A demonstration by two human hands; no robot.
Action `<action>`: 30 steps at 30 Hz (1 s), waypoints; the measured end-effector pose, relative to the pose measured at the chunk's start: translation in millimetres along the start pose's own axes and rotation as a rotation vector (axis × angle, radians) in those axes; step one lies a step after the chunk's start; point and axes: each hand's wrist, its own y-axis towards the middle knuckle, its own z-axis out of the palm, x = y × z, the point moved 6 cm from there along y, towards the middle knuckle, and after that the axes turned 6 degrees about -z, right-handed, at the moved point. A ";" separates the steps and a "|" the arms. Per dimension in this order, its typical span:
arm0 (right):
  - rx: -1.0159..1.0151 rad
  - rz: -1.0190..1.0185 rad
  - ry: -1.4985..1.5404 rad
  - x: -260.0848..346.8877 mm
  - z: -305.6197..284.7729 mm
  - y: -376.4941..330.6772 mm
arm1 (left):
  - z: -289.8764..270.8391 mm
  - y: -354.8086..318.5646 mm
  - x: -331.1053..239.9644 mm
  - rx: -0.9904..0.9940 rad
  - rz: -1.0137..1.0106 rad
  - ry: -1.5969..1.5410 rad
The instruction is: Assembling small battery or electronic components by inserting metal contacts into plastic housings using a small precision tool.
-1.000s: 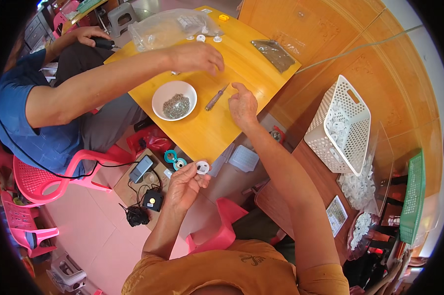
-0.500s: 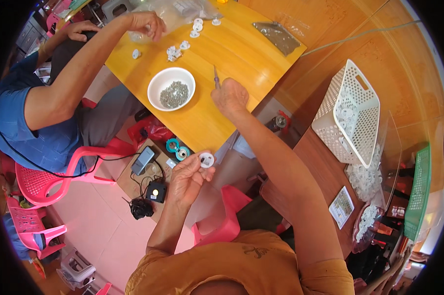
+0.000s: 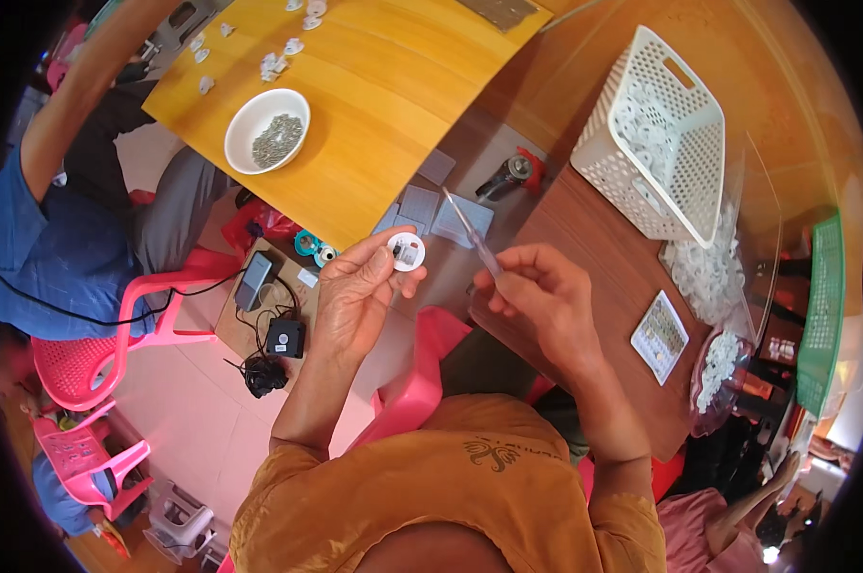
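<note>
Above the floor beside the near corner of the yellow tabletop (image 3: 384,105), the left hand (image 3: 350,296) pinches a white disc (image 3: 410,252) by its left edge, a grip that appears to leave the face bare and turned up to view. To its right, the right hand (image 3: 541,291) holds a screwdriver (image 3: 484,250) by the handle between thumb and fingers, its shaft pointing far and left and its tip apart from the disc, an angle that likely keeps the face unobstructed. A bowl (image 3: 242,134) of small metal pieces (image 3: 278,141) stands close to the tabletop's left edge, seemingly placed to share with the co-worker (image 3: 88,267) at left. White parts (image 3: 272,67) lie loose farther off, while a basket (image 3: 608,167) at right keeps pale pieces (image 3: 646,124) together. The disc is round and shallow, with a raised rim; dark and reddish details inside are too small to identify.
</note>
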 end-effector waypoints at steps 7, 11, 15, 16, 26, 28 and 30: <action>-0.004 -0.258 -0.149 18.5 -24.1 -53.5 | 41.7 5.8 17.5 0.057 -0.006 0.099; -0.020 -0.400 -0.300 29.8 -39.6 -63.9 | 61.5 3.6 23.2 0.073 -0.007 0.153; -0.107 -0.431 -0.447 35.9 -51.4 -70.8 | 73.2 1.9 32.2 0.082 -0.032 0.215; -0.130 -0.494 -0.475 38.4 -52.6 -72.8 | 76.1 1.4 34.8 0.083 -0.021 0.224; -0.231 -0.802 -0.761 45.0 -45.4 -90.7 | 92.1 -1.9 52.1 0.131 0.012 0.242; -0.249 -0.856 -0.909 46.0 -39.1 -94.2 | 95.4 -3.7 53.8 0.122 0.013 0.236; -0.258 -0.881 -0.934 45.2 -36.4 -96.1 | 94.9 -4.9 56.0 0.113 0.014 0.230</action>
